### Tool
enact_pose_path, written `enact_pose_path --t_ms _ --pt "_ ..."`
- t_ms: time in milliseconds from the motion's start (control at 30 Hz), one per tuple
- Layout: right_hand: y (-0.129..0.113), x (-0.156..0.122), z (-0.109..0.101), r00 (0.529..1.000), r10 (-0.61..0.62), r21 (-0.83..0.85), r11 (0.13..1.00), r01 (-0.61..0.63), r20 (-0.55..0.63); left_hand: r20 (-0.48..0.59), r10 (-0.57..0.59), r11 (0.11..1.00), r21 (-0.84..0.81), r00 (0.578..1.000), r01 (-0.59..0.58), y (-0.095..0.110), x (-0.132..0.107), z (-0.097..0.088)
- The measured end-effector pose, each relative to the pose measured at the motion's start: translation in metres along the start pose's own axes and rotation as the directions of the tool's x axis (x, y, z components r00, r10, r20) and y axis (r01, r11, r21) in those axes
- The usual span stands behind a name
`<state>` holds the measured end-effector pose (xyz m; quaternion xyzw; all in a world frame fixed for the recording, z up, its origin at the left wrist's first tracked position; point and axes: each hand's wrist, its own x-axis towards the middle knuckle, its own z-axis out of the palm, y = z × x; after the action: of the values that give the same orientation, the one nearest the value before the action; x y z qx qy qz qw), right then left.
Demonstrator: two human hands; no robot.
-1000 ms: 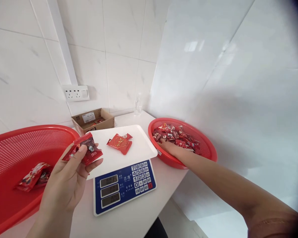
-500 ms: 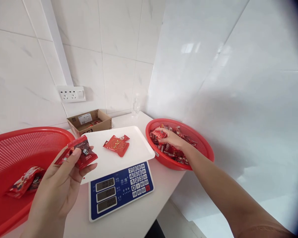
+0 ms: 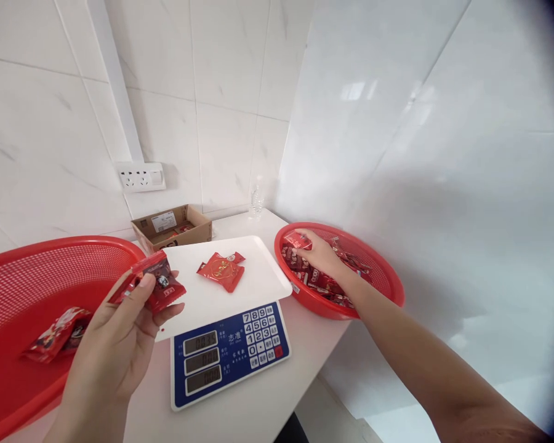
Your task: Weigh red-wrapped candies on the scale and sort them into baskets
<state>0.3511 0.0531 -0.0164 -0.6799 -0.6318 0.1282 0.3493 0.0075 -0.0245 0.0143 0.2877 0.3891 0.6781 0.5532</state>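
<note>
In my left hand (image 3: 124,326), closed between thumb and fingers, is a red and dark-brown snack packet (image 3: 159,282), held over the left edge of the scale's white tray (image 3: 258,289). Red packets (image 3: 221,271) lie overlapping on that tray. My right hand (image 3: 321,251) reaches into the right red basket (image 3: 388,277), its fingers closed on a red packet (image 3: 298,239) near the rim. Many similar packets (image 3: 323,281) fill this basket. The scale's blue panel (image 3: 231,354) faces me with its displays lit dimly.
On the left stands a larger red basket (image 3: 9,332) with packets (image 3: 58,335) in it. Behind the tray are an open cardboard box (image 3: 189,237) and a clear plastic bottle (image 3: 256,200). Tiled walls close off the back and right; a socket (image 3: 141,177) is on the wall.
My right hand has lifted the red packet slightly above the others in the right basket. My left hand still holds its packet. The whole view has shifted slightly.
</note>
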Motion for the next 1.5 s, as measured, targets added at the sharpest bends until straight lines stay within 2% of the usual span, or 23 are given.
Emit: enact_pose_path --t_ms 133,233,267,367,467,600,767,900,1100,1367,1500 --pt "-0.043 -0.012 0.008 0.977 -0.168 0.103 0.983 0.155 0.129 0.002 0.009 1.0 0.004 1.0 -0.009 0.0 -0.002 0.001" --pt "-0.081 -0.032 0.012 0.919 -0.315 0.248 0.934 0.256 0.235 0.005 0.013 1.0 0.018 1.0 -0.013 0.0 -0.005 0.002" --pt "-0.093 -0.04 0.012 0.89 -0.372 0.347 0.897 0.272 0.262 0.013 0.0 1.0 0.027 1.0 0.0 0.0 -0.006 0.002" --pt "-0.125 -0.063 0.006 0.811 -0.471 0.514 0.818 0.256 0.346 0.064 -0.07 0.997 0.041 0.996 0.067 -0.002 -0.011 0.005" --pt "-0.143 -0.079 0.0 0.768 -0.505 0.593 0.778 0.207 0.394 0.122 -0.101 0.995 0.021 0.987 0.099 -0.007 -0.018 0.009" --pt "-0.15 -0.088 -0.003 0.759 -0.453 0.622 0.779 0.08 0.468 0.223 -0.097 0.995 0.025 0.97 0.094 -0.011 -0.027 0.013" --pt "-0.156 -0.095 -0.007 0.761 -0.415 0.633 0.774 0.007 0.499 0.282 -0.091 0.995 0.07 0.955 0.074 -0.009 -0.034 0.011" --pt "-0.159 -0.103 -0.013 0.754 -0.431 0.661 0.751 -0.006 0.496 0.308 -0.044 0.997 0.071 0.95 0.023 -0.005 -0.04 0.009" --pt "-0.159 -0.111 -0.017 0.733 -0.44 0.649 0.761 -0.003 0.519 0.378 -0.048 0.998 0.058 0.925 0.028 0.0 -0.051 0.007" --pt "-0.156 -0.114 -0.016 0.739 -0.412 0.657 0.752 -0.053 0.532 0.404 -0.071 0.997 0.045 0.912 0.058 0.001 -0.055 0.005" --pt "-0.156 -0.115 -0.017 0.733 -0.39 0.663 0.74 -0.111 0.557 0.379 -0.04 0.999 0.002 0.924 0.042 0.001 -0.057 0.009"
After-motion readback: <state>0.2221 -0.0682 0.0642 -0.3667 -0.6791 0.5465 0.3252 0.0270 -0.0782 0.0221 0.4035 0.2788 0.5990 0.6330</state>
